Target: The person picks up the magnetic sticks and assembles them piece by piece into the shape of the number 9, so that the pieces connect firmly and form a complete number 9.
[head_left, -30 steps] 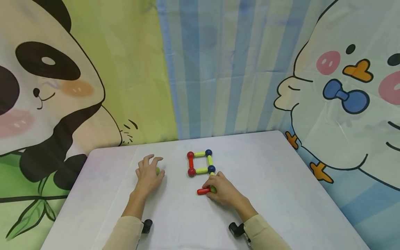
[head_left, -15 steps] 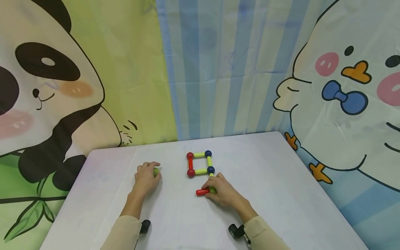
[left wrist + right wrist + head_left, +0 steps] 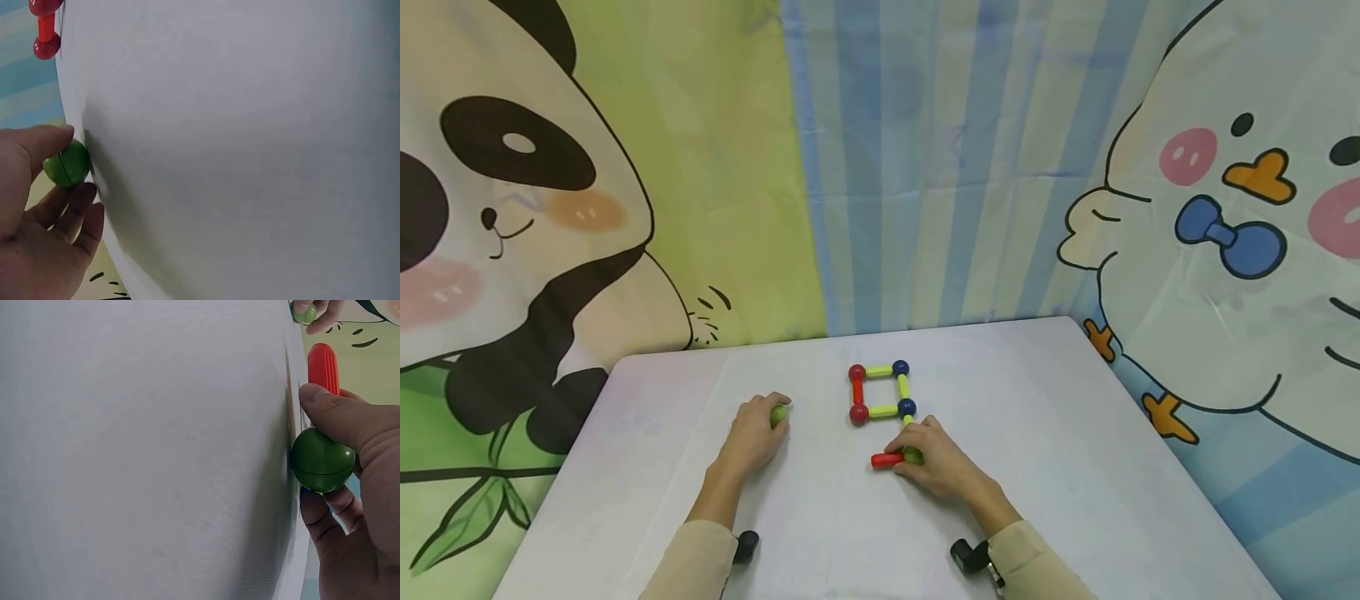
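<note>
My left hand (image 3: 752, 433) pinches a green ball (image 3: 67, 164) between thumb and fingers, low over the left part of the table. At the centre, my right hand (image 3: 942, 458) grips a red rod (image 3: 323, 369) by one end, where a second green ball (image 3: 323, 460) sits between thumb and fingers. Just beyond it lies a square of rods and balls: red balls (image 3: 858, 414) on the left, dark blue balls (image 3: 907, 407) on the right. One red rod (image 3: 857, 392) and several yellow-green rods (image 3: 883, 411) join them. Another yellow-green rod (image 3: 907, 420) runs from the near blue ball toward my right fingers, which partly hide it.
The white table (image 3: 1015, 383) reaches back to a cloth backdrop (image 3: 910, 167) printed with a panda and a white bird. Small black cameras (image 3: 970, 556) are worn at both wrists, by the beige sleeves (image 3: 1037, 562).
My left fingers, spread a second ago, have curled in around the green ball, and the hand has dropped slightly toward the near side. The right hand, its red rod and the square stay nearly still.
</note>
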### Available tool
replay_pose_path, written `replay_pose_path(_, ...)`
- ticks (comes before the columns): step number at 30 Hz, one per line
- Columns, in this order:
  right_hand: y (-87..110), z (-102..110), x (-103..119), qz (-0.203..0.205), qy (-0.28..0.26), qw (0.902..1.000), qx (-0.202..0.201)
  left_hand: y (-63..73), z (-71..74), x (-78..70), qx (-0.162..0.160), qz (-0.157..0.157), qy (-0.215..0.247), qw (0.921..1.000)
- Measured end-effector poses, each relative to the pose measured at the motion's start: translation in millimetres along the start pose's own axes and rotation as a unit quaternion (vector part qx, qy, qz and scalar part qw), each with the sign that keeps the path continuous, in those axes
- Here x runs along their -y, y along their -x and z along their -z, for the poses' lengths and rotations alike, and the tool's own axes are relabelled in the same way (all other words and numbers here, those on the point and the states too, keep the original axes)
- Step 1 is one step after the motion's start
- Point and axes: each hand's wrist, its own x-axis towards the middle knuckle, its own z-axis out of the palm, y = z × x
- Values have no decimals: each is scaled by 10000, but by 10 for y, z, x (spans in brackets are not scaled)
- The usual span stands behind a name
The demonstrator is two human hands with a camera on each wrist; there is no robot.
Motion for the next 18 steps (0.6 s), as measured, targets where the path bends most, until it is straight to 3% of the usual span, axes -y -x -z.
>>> replay_pose_path(9,-10,15,-16,171,-77,9998,-37,125,-19,-76,419,-405,229,9980)
replay_pose_path(18,-1,-1,-9,108,-85,9999,-22,286,-164,-272,866,-513,505,9936)
